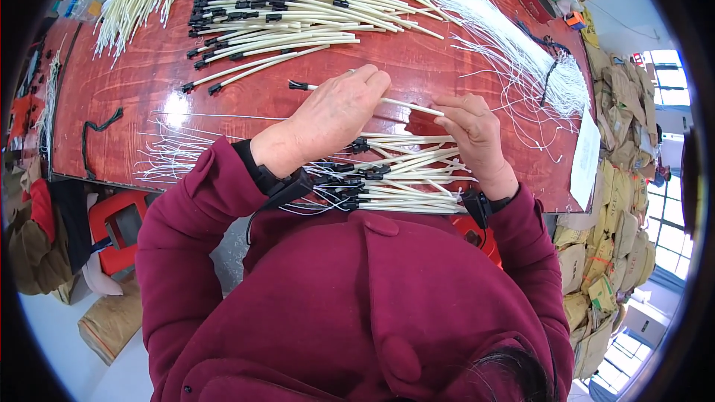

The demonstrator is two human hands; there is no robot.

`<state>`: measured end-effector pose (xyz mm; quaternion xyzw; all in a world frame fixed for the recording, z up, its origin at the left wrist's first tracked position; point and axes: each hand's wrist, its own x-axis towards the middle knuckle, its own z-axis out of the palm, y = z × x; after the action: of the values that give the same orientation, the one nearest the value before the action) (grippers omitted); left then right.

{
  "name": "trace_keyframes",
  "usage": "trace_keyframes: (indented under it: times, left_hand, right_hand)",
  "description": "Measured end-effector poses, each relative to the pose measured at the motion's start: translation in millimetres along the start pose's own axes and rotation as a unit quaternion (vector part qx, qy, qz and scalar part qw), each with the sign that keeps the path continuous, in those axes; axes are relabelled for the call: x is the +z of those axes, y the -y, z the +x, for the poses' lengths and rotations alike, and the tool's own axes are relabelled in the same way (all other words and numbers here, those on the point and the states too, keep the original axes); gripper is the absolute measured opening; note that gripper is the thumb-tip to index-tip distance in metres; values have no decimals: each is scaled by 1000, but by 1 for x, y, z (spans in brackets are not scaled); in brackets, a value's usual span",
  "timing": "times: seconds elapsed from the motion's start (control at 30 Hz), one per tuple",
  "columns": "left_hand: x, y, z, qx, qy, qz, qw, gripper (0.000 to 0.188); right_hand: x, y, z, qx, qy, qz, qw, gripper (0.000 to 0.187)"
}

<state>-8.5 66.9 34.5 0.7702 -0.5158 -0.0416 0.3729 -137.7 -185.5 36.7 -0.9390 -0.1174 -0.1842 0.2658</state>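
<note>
My left hand is closed around a thin cream-coloured tube, held nearly level above the red table. A black connector sticks out from the tube's left end, beyond my knuckles. At the other end, the fingers of my right hand pinch the tip; whether a wire is between them is too small to tell. Close to my body, below both hands, lies a bunch of similar cream tubes with black connectors and loose white wire ends. One long white wire runs left from under my left wrist.
A large pile of cream tubes covers the far middle of the red table, with another bunch at far left. A tied white wire bundle lies right, near a paper sheet. A red stool stands below left.
</note>
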Motion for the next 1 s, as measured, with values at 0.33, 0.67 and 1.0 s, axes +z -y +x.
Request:
trace_keyframes:
  times: [0.33, 0.67, 1.0]
  left_hand:
    - [8, -8, 7, 17, -16, -4, 1000, 16]
    - [-43, -18, -16, 67, -220, 250, 940, 43]
    - [-55, 8, -49, -187, -258, -127, 940, 21]
  right_hand:
    - [-1, 9, -2, 38, -12, 0, 999, 19]
    - [-5, 22, 6, -1, -9, 11, 1000, 4]
    - [-13, 33, 1, -19, 6, 52, 998, 4]
